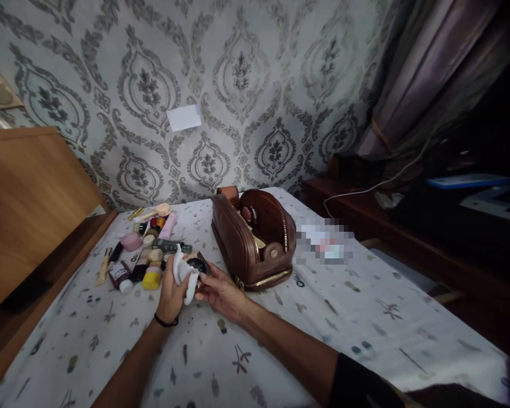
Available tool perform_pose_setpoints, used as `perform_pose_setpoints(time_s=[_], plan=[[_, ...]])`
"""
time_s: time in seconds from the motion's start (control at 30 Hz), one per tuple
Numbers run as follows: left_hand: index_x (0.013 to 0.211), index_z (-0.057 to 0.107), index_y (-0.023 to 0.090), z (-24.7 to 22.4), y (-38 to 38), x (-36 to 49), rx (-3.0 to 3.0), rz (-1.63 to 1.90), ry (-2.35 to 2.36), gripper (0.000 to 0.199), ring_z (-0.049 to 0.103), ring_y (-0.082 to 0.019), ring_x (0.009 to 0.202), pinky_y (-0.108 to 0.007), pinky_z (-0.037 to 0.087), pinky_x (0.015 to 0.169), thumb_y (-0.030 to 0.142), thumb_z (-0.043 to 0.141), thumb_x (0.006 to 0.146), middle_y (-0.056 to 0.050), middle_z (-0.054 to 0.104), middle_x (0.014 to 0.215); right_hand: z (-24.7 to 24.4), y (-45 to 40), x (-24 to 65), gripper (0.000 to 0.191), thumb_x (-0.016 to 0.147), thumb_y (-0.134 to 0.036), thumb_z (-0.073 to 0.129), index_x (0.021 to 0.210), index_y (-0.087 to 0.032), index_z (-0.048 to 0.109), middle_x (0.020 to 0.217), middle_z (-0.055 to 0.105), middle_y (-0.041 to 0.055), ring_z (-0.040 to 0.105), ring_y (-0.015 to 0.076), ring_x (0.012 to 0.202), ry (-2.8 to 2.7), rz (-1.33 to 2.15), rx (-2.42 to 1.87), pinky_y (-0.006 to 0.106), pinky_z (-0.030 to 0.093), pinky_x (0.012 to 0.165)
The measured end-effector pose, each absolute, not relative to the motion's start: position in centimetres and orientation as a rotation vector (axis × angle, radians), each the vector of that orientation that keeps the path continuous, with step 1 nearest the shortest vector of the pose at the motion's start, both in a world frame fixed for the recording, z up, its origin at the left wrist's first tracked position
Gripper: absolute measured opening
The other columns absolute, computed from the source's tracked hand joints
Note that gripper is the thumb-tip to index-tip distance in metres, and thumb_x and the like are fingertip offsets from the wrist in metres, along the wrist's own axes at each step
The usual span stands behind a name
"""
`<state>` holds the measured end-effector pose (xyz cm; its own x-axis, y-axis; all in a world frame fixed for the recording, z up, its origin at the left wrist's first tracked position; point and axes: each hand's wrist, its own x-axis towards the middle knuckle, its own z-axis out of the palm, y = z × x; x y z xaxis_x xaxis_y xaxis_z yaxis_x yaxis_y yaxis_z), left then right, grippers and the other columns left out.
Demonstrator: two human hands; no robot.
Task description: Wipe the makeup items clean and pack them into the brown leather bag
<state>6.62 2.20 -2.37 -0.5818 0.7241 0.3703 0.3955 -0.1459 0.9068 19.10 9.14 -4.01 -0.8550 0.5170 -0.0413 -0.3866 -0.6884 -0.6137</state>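
My left hand (171, 296), with a dark band at the wrist, is closed on a crumpled white wipe (181, 268). Fingers of my right hand (224, 296) grip a small container with a glossy black round top (198, 264); its exact kind is unclear. The wipe lies against the container's left side, and my fingers partly hide both. Just right of my hands stands a brown leather toiletry bag (242, 249), unzipped, with a dark red round-ended item (250, 214) inside. To the left lie a dark green tube (170, 245) and a yellow bottle (152, 277).
Several cosmetics are clustered at the left, including a dark red bottle with a white cap (119, 275) and a pink item (131, 242). The patterned white sheet (255, 362) runs between a wooden board (38, 204) and a dark red cabinet (382, 226). Patterned wallpaper (238, 85) rises behind.
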Motion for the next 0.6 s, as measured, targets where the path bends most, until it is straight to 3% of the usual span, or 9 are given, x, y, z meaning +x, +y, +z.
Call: perform_pose_setpoints(time_s=[0.1, 0.23, 0.37, 0.5, 0.6], plan=[[0.101, 0.063, 0.019, -2.2, 2.1, 6.5, 1.316, 1.778, 1.921, 0.029, 0.060, -0.020, 0.085, -0.028, 0.047, 0.079, 0.042, 0.061, 0.083, -0.002, 0.064, 0.085, -4.1, 9.2, 19.2, 0.044, 0.069, -0.039, 0.082, 0.104, -0.020, 0.063, 0.076, 0.065, -0.0032, 0.061, 0.0091, 0.064, -0.873, 2.502, -0.313, 0.021, 0.051, 0.059], [0.087, 0.066, 0.018, -2.2, 2.1, 5.8, 1.277, 1.854, 1.963, 0.034, 0.060, -0.020, 0.078, -0.028, 0.047, 0.073, 0.050, 0.056, 0.085, -0.002, 0.063, 0.073, -4.1, 9.1, 19.1, 0.042, 0.070, -0.045, 0.080, 0.102, -0.021, 0.067, 0.076, 0.066, -0.0020, 0.059, 0.0095, 0.064, -0.901, 2.472, -0.358, 0.022, 0.051, 0.058], [0.082, 0.068, 0.016, -2.4, 2.4, 5.1, 1.131, 1.952, 1.950, 0.042, 0.060, -0.018, 0.072, -0.028, 0.048, 0.070, 0.056, 0.057, 0.082, -0.003, 0.067, 0.075, -4.2, 9.1, 19.0, 0.041, 0.070, -0.043, 0.080, 0.102, -0.019, 0.068, 0.079, 0.068, 0.0003, 0.061, 0.0106, 0.065, -0.912, 2.468, -0.351, 0.023, 0.051, 0.059], [0.071, 0.067, 0.015, -2.9, 2.6, 4.6, 0.927, 1.960, 1.909, 0.049, 0.058, -0.016, 0.060, -0.027, 0.048, 0.061, 0.060, 0.053, 0.083, -0.002, 0.064, 0.062, -4.5, 9.1, 19.0, 0.046, 0.068, -0.038, 0.083, 0.106, -0.018, 0.067, 0.084, 0.070, 0.0016, 0.063, 0.0114, 0.067, -0.928, 2.484, -0.349, 0.024, 0.052, 0.060], [0.074, 0.067, 0.014, -3.2, 2.7, 4.2, 0.831, 1.976, 1.872, 0.048, 0.059, -0.016, 0.057, -0.027, 0.048, 0.057, 0.058, 0.050, 0.085, -0.002, 0.063, 0.060, -4.6, 9.1, 19.0, 0.046, 0.065, -0.034, 0.085, 0.104, -0.018, 0.064, 0.082, 0.069, -0.0001, 0.064, 0.0113, 0.067, -0.935, 2.478, -0.367, 0.024, 0.052, 0.061]])
